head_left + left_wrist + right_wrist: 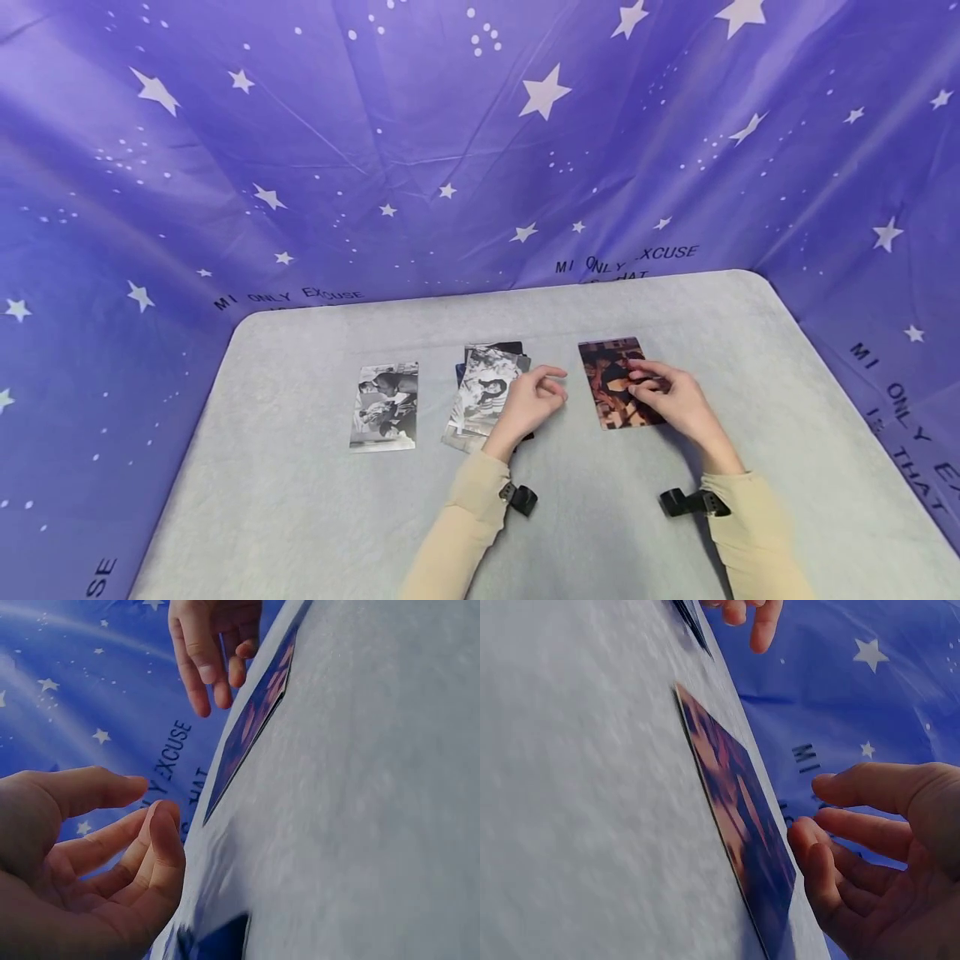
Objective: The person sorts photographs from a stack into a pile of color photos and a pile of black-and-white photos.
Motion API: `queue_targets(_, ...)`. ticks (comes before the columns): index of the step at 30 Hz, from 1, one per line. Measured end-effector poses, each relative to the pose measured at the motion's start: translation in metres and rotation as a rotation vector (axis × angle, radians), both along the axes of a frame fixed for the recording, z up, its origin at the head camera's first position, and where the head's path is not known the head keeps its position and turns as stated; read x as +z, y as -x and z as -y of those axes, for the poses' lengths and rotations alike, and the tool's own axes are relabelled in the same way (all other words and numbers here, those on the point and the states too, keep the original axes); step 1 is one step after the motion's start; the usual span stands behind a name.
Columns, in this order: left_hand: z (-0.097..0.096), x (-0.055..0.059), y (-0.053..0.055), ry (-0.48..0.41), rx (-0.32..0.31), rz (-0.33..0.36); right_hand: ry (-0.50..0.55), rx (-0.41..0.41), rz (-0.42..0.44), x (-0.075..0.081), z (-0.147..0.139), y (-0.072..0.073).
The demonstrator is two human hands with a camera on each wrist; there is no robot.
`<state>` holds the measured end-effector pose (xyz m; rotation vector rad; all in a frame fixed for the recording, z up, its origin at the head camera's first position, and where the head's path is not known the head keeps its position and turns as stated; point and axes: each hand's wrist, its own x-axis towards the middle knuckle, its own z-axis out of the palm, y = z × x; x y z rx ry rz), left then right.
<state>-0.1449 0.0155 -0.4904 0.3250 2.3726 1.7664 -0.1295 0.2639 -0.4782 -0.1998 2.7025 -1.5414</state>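
Note:
A colour photo (609,392) in reddish-brown tones lies on the right of the table. Over its right edge hovers my right hand (678,400), fingers loosely bent and holding nothing; the right wrist view shows a gap between the fingertips and the print. My left hand (531,404) is above the right side of an untidy pile of photos (480,392), its fingers relaxed with nothing between them. A black-and-white picture tops that pile, and darker ones stick out beneath. Further left, one black-and-white photo (385,408) lies by itself.
The table (285,500) has a pale grey cloth-like surface with rounded far corners. A purple-blue curtain (420,150) with white stars and black lettering hangs behind and on both sides. Each wrist wears a black strap camera (521,498).

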Motion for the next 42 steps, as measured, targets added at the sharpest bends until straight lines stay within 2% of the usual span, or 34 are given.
queue_targets(5,0.017,0.0,-0.007,-0.058,0.025,-0.003,0.058,0.024,0.016,-0.003,0.012,-0.003)
queue_targets(10,0.03,-0.005,-0.011,-0.106,0.07,0.028,0.082,0.053,0.041,-0.008,0.027,-0.006)
queue_targets(13,0.038,-0.004,-0.014,-0.119,0.09,0.044,0.103,0.086,0.039,-0.01,0.039,-0.008)
queue_targets(15,0.043,0.004,-0.018,-0.133,0.098,0.051,0.098,0.101,0.032,-0.011,0.047,-0.009)
queue_targets(20,0.061,0.031,-0.03,-0.121,0.116,0.041,0.103,0.147,0.017,-0.012,0.067,-0.009)
queue_targets(24,0.076,0.039,-0.033,-0.097,0.129,0.035,0.148,0.176,0.04,-0.013,0.082,-0.008)
queue_targets(31,0.098,0.039,-0.033,-0.093,0.178,0.06,0.139,0.191,0.075,-0.014,0.11,-0.005)
queue_targets(38,0.11,0.037,-0.034,-0.076,0.221,0.049,0.211,0.203,0.116,-0.014,0.132,-0.006)
queue_targets(41,0.114,0.037,-0.033,-0.06,0.249,0.025,0.225,0.2,0.142,-0.001,0.139,-0.012)
queue_targets(42,0.116,0.031,-0.031,-0.046,0.263,0.018,0.222,0.194,0.146,-0.002,0.14,-0.012)
